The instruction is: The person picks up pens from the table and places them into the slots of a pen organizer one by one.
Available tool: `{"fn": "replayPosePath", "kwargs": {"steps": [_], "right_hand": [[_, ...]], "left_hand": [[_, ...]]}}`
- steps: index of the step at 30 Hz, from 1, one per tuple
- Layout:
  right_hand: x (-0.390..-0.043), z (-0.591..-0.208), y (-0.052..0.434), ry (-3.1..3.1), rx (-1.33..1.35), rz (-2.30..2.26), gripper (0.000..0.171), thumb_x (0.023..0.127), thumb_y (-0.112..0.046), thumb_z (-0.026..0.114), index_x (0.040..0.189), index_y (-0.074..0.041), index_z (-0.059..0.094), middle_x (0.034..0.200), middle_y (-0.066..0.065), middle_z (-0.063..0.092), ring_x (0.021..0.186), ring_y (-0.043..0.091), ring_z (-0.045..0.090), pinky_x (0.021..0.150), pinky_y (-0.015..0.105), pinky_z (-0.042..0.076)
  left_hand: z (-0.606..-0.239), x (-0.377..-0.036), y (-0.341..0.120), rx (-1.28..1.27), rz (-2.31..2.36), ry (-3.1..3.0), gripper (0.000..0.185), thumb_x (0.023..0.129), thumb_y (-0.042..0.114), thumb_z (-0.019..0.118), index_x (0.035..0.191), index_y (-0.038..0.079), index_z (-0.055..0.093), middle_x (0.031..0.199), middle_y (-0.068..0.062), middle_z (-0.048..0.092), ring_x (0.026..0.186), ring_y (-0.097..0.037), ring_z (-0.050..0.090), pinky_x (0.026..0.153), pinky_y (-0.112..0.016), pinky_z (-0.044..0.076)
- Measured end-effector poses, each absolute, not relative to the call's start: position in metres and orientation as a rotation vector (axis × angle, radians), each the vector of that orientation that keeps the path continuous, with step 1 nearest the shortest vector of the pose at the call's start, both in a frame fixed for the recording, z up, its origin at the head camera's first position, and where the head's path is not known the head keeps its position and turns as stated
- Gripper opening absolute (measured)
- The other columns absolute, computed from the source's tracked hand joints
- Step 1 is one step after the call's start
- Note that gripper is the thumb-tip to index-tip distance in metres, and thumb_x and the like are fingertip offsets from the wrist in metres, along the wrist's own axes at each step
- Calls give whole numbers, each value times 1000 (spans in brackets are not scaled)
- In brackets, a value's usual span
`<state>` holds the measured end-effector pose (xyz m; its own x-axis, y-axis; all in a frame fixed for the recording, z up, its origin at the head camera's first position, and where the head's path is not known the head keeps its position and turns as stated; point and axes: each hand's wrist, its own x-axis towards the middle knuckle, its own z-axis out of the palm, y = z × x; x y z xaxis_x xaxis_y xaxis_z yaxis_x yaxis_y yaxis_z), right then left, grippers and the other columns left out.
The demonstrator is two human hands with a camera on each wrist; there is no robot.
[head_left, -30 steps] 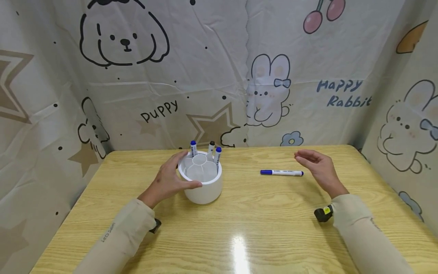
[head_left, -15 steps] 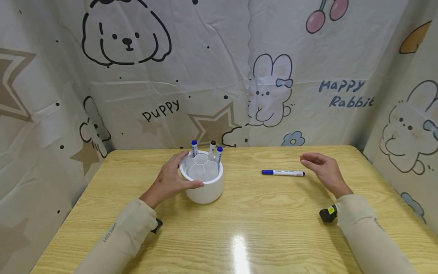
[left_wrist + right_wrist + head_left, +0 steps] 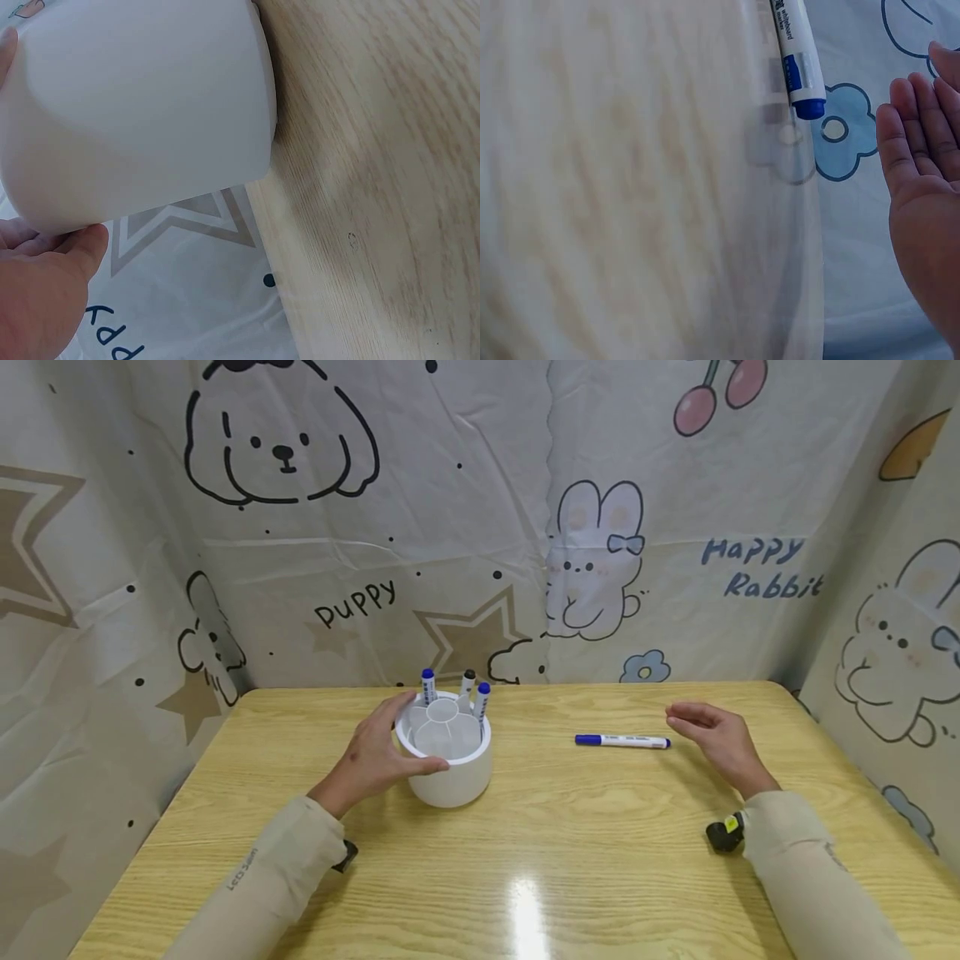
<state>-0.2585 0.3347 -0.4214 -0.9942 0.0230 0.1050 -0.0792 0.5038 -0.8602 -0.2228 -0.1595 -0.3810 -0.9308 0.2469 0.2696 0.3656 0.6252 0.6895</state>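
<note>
My left hand (image 3: 371, 756) grips the rim and side of a round white pen organizer (image 3: 453, 785), with the thumb in front and the fingers at the far left. In the left wrist view its wall (image 3: 142, 112) fills the upper left, and fingertips (image 3: 94, 244) press it. Two blue-capped markers (image 3: 482, 703) and a black-ended marker (image 3: 468, 683) stand in its rear compartments. A whiteboard marker (image 3: 633, 742) lies flat on the table, its blue cap to the left. Beyond its right end hovers my right hand (image 3: 716, 742), fingers loosely extended, holding nothing.
The wood-grain table (image 3: 577, 860) reaches back to a printed cloth curtain (image 3: 465, 527), which also hangs at both sides. Front and centre compartments of the organizer hold no pens. A dark wrist camera (image 3: 725, 835) sits below my right sleeve.
My right hand has drifted slightly right, away from the lying marker. My left hand keeps its grip on the pen organizer, and the markers stay put. The head view has shifted a little.
</note>
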Motion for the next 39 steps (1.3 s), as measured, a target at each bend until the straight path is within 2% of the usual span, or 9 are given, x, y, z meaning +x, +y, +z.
{"fn": "replayPosePath", "kwargs": {"steps": [3,9,12,14,17,21,24,31,39], "right_hand": [[-258,-424,337,-2651,41,1491,52,97,-35,67,132,3,60,109,-17,69,93,-15,58,82,5,46],[-259,-428,339,-2724,52,1411,53,96,-36,68,132,3,61,128,16,65,92,-16,54,81,5,44],[-260,-429,339,-2753,87,1391,52,96,-34,69,131,4,61,130,24,62,92,-16,53,81,5,44],[-261,-430,338,-2770,108,1376,50,96,-31,70,130,5,61,130,25,61,94,-13,55,80,5,44],[-262,-430,337,-2814,131,1335,48,96,-27,70,130,6,62,130,25,62,104,4,60,81,7,46],[-264,-431,336,-2895,137,1265,46,96,-26,69,130,4,61,130,24,61,116,31,59,92,26,51],[-267,-433,337,-2933,167,1228,41,96,-19,70,129,4,62,127,24,63,114,35,60,95,40,52],[-269,-434,336,-2946,250,1208,33,92,-6,71,122,7,65,119,23,66,106,30,63,78,14,50],[-268,-435,333,-2957,291,1173,32,91,-4,71,121,7,66,117,23,67,104,30,63,76,14,50]], "left_hand": [[-381,-223,-159,-513,-1192,-2700,113,64,40,95,152,2,36,152,-20,40,134,-39,44,106,-55,44],[-382,-222,-159,-502,-1189,-2706,113,64,42,95,152,1,36,153,-19,39,135,-40,43,107,-57,43],[-383,-222,-159,-497,-1187,-2711,113,65,43,94,152,1,35,153,-19,39,136,-40,42,107,-58,42],[-383,-221,-159,-498,-1189,-2711,113,65,43,94,152,1,35,153,-19,39,136,-40,42,107,-58,42],[-383,-221,-159,-495,-1190,-2712,113,65,44,94,152,1,35,153,-19,39,136,-39,42,107,-58,42],[-382,-221,-159,-489,-1184,-2718,113,65,45,93,152,1,35,153,-19,39,136,-40,42,107,-59,42],[-381,-220,-159,-487,-1181,-2718,113,65,45,93,152,2,35,153,-18,39,136,-40,42,107,-59,42],[-380,-221,-159,-487,-1184,-2714,113,65,44,94,152,2,35,154,-18,39,136,-39,42,107,-58,41],[-381,-222,-159,-491,-1178,-2715,113,65,45,93,152,2,35,153,-18,39,136,-40,42,107,-59,41]]}}
